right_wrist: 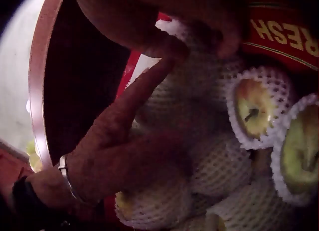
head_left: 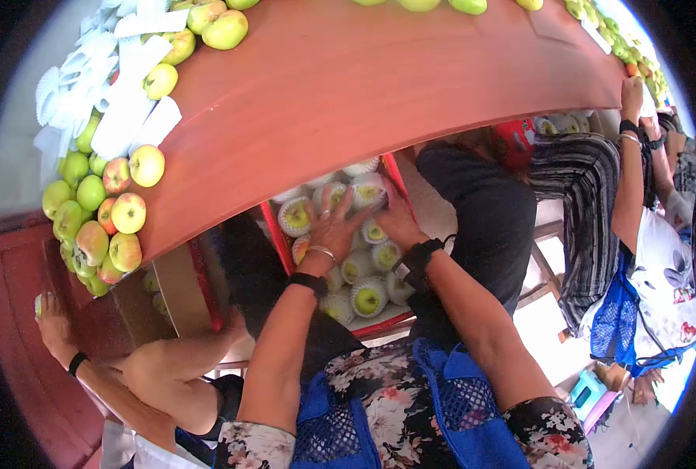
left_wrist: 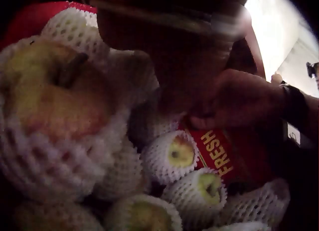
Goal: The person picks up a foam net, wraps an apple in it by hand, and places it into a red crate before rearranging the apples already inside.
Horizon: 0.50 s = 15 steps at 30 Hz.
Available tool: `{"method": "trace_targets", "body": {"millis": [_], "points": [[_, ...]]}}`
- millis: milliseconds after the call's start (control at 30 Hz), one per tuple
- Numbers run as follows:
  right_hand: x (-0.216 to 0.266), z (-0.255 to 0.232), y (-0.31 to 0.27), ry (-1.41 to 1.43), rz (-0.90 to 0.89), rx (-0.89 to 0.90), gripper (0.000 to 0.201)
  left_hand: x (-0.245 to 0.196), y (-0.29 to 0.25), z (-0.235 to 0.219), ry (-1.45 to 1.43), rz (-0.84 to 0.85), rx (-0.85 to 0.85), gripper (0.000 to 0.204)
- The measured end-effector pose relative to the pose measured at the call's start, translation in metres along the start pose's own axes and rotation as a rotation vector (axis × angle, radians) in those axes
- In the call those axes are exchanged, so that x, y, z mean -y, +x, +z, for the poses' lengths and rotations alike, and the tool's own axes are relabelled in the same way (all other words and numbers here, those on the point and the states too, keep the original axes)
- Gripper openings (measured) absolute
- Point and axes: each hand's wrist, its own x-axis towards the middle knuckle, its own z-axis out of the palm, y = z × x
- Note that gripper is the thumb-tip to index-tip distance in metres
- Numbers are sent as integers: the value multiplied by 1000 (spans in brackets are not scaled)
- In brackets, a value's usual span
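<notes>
A red carton (head_left: 270,235) holds several apples in white foam nets, between the person's knees. My left hand (head_left: 334,233), with a bracelet and black wristband, lies over the apples with its fingers spread. My right hand (head_left: 399,222) reaches in along the right side, its thumb close to the left hand's fingers. A netted apple (head_left: 368,190) sits just beyond the fingertips. In the right wrist view the left hand (right_wrist: 107,146) stretches over netted apples, beside a netted apple (right_wrist: 255,109). The left wrist view shows the right hand (left_wrist: 244,99) by the carton's printed wall (left_wrist: 224,153).
A reddish table (head_left: 348,86) curves over the carton's far end. Loose apples (head_left: 90,195) and white foam nets (head_left: 102,78) lie at its left. Another person's hand (head_left: 55,324) is at left; a seated person in striped trousers (head_left: 579,187) is at right.
</notes>
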Motion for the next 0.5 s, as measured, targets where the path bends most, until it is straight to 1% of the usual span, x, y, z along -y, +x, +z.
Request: {"method": "trace_targets", "body": {"millis": [33, 133, 167, 233, 300, 333, 367, 400, 433, 467, 500], "points": [[5, 1, 3, -50, -33, -13, 64, 1, 1, -4, 6, 6, 21, 55], [20, -7, -9, 11, 1, -17, 60, 0, 0, -12, -15, 2, 104, 59], [20, -9, -11, 0, -20, -39, 59, -4, -2, -21, -48, -3, 141, 65], [13, -7, -16, -14, -57, -80, 57, -4, -7, -18, -60, -1, 106, 67], [-19, -1, -14, -25, -118, -138, 54, -6, -9, -20, -49, -4, 92, 69], [-21, -8, -19, 45, -97, -121, 53, -8, -9, -22, -37, -8, 94, 70], [-10, -16, -25, 114, -74, -107, 52, -11, -9, -23, -25, -11, 98, 71], [0, -28, -37, 267, 1, -39, 51, -14, -9, -24, -8, 0, 97, 71], [22, -40, -48, 422, 73, 32, 50, -14, -9, -25, 10, 7, 95, 71], [39, -49, -55, 558, 120, 55, 52, -14, -11, -26, 30, 10, 93, 71], [56, -58, -61, 692, 164, 81, 55, -14, -12, -21, -77, -43, 65, 64]]}}
